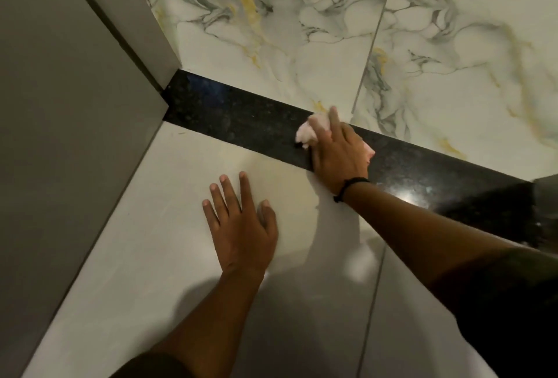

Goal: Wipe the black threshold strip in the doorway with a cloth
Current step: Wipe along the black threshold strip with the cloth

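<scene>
Right hand [339, 154] presses a bunched pale pink cloth [308, 133] flat onto the black speckled stone threshold strip [241, 118], mid-span. Left hand [241, 226] splayed open on the grey floor tile [169, 257]. Risk: small wad slips out from under the palm, corner by the grey door frame [145, 30] missed.

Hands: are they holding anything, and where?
The right hand presses a crumpled cloth under its palm and fingers on the strip. The left hand holds nothing.
</scene>
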